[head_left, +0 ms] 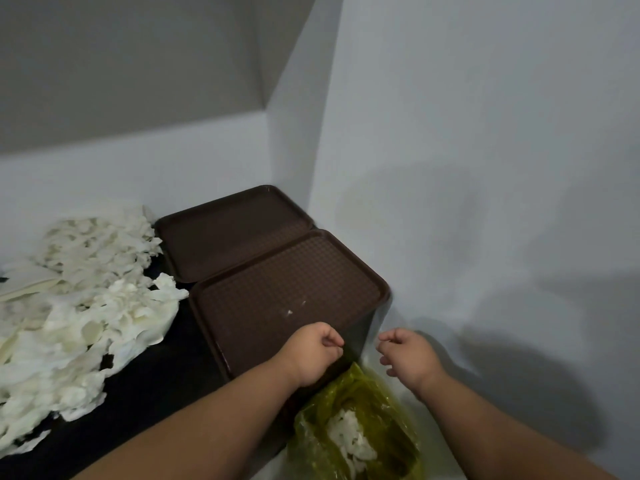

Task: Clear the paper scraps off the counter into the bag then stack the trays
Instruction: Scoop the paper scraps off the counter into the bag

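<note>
Brown plastic lies under my left hand (311, 353), at the near right corner of the closer tray (277, 299). The fingers (332, 337) of that hand are curled tight, thumb against forefinger. Whether they pinch anything I cannot tell. My right hand (407, 356) hangs just beside it, off the end of the counter (145, 382). Its fingers (388, 362) are loosely curled and hold nothing that I can see. The 2 hands are apart, with a narrow gap between them.

Below that gap, between my forearms, sits the yellow-green bag (325, 403). It is crumpled and see-through, and a clump of white scraps (349, 434) lies inside it.

The closer tray holds only 2 or 3 tiny white flecks (289, 312). Beyond it lies the second tray (232, 230), the same brown, pushed into the corner. The 2 trays lie flat with their rims meeting, not stacked.

Left of both trays, the big heap of torn white paper (86, 306) covers the dark counter and comes right up to the trays' left rims. Pale grey wall (485, 168) stands behind the counter and to its right.
</note>
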`<state>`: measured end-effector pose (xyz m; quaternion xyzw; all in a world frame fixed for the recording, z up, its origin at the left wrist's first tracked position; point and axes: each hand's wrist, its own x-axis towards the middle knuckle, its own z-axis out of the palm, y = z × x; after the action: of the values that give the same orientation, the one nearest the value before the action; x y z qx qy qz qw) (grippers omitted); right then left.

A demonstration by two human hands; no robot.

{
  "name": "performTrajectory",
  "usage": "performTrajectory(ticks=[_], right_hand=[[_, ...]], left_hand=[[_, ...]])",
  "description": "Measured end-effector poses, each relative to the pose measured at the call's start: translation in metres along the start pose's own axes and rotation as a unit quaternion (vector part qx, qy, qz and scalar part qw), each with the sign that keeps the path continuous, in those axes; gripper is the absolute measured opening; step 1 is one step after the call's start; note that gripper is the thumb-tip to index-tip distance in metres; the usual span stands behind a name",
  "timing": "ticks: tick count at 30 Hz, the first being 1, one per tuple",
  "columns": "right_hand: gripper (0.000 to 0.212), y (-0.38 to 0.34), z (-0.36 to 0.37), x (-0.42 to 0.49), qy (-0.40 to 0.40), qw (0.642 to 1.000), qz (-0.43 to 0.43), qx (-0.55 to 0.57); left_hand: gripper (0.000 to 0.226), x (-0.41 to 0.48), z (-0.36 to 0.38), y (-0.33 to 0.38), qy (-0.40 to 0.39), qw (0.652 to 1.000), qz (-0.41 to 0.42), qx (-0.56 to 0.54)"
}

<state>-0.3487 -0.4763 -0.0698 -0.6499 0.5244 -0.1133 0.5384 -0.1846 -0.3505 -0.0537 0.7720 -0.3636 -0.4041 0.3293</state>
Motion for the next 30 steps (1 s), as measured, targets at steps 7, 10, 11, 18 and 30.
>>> performTrajectory(ticks=[7, 10, 11, 18, 30], right_hand=[[0.009, -0.055, 0.056, -0.014, -0.023, 0.998, -0.05, 0.0], [0.012, -0.081, 0.09, -0.025, -0.047, 0.996, -0.072, -0.007], [0.013, -0.089, 0.103, -0.031, -0.058, 0.995, -0.079, -0.012], [0.018, -0.128, 0.201, -0.073, -0.14, 0.981, -0.12, -0.058], [0.03, -0.133, 0.342, -0.141, -0.233, 0.929, -0.198, -0.208]], left_hand=[[0.009, -0.043, -0.072, -0.037, 0.077, 0.997, -0.01, -0.018], [0.009, -0.07, -0.11, -0.061, 0.12, 0.992, -0.015, -0.025], [0.007, -0.08, -0.123, -0.07, 0.135, 0.99, -0.015, -0.024], [0.007, -0.155, -0.195, -0.146, 0.223, 0.973, -0.058, 0.009], [0.064, -0.251, -0.255, -0.286, 0.241, 0.93, -0.203, 0.191]])
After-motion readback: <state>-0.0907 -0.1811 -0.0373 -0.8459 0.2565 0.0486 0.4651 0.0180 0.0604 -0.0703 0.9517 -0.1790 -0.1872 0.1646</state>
